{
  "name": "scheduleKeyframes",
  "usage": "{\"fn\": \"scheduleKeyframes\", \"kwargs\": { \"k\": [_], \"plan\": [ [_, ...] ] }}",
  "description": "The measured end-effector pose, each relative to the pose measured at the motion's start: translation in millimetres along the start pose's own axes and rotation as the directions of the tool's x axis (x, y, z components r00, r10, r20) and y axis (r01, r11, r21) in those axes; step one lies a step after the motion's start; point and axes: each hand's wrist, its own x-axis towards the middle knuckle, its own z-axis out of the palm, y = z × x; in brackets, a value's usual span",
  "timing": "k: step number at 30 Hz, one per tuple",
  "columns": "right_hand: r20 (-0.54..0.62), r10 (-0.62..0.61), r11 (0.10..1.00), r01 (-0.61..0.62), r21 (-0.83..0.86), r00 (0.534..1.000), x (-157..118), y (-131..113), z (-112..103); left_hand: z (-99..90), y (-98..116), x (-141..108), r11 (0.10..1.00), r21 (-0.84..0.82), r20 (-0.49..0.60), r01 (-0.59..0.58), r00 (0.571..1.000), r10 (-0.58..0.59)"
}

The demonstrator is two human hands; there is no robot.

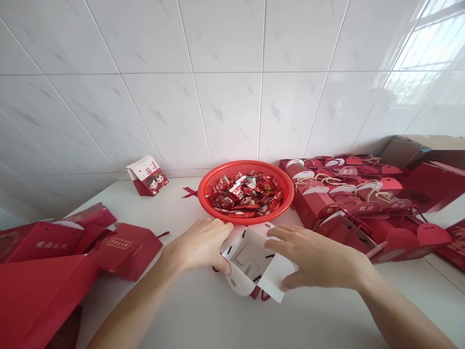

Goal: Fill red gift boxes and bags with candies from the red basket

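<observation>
At 6 o'clock of the red basket (247,219), on the white table (196,320), the white-lined box (250,254) is sitting open. Left hand (199,245) is gripping its 9 o'clock side, thumb outside. Right hand (308,254) is curving around the flaps at 3 o'clock, fingers spread; can't tell if it's actually pinching.

Progress on this box, my read: early. Body's formed, base is showing bare white card, no sweets inside, top flaps are hanging open. Contents and closing look outstanding.

From 8 to 9 o'clock, loose red boxes (125,249) are lying in a pile; can't tell if filled. At 12, the basket is holding lots of red-wrapped sweets (250,196), so stock isn't running short. At 2, many rope-handled boxes (314,206) are standing bunched; probably the finished batch, contents not confirmable. At 10 to 11, one printed box (154,182) is standing apart by the wall (225,111), top looking folded shut.
</observation>
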Motion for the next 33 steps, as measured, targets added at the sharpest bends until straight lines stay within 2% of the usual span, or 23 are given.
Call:
{"fn": "scheduleKeyframes", "kwargs": {
  "k": [5,9,12,15,19,22,24,26,29,33],
  "plan": [
    [-0.067,-0.077,0.995,0.081,0.055,0.995,-4,1,-5,-0.7,-6,-3,0.995,-0.015,0.038,-0.096,0.995,0.097],
    [-0.216,-0.188,0.970,0.216,0.114,0.958,-6,3,-14,-3.8,-16,-8,0.983,-0.099,0.056,-0.154,0.986,0.160],
    [-0.331,-0.194,0.966,0.239,0.101,0.923,-4,7,-15,-7.6,-18,-10,0.978,-0.145,0.040,-0.147,0.987,0.154],
    [-0.419,-0.166,0.972,0.220,0.084,0.893,0,14,-13,-12.0,-18,-11,0.970,-0.169,-0.026,-0.175,0.985,0.173],
    [-0.489,-0.112,0.972,0.198,0.127,0.865,9,21,-9,-18.9,-23,-6,0.927,-0.226,-0.153,-0.298,0.951,0.268],
    [-0.559,-0.066,0.944,0.233,0.233,0.827,20,26,-8,-24.2,-34,4,0.907,-0.259,-0.298,-0.332,0.921,0.252],
    [-0.611,-0.003,0.916,0.247,0.317,0.792,31,30,-8,-27.4,-40,17,0.908,-0.270,-0.346,-0.321,0.912,0.219],
    [-0.641,0.081,0.890,0.234,0.392,0.764,45,34,-7,-30.4,-44,34,0.926,-0.247,-0.290,-0.284,0.934,0.209],
    [-0.659,0.220,0.860,0.176,0.479,0.720,69,40,-5,-35.1,-42,63,0.967,-0.135,-0.055,-0.217,0.976,0.211],
    [-0.637,0.374,0.815,0.089,0.573,0.674,95,45,-3,-40.7,-30,95,0.992,-0.043,0.110,-0.117,0.986,0.121]
  ]
}}
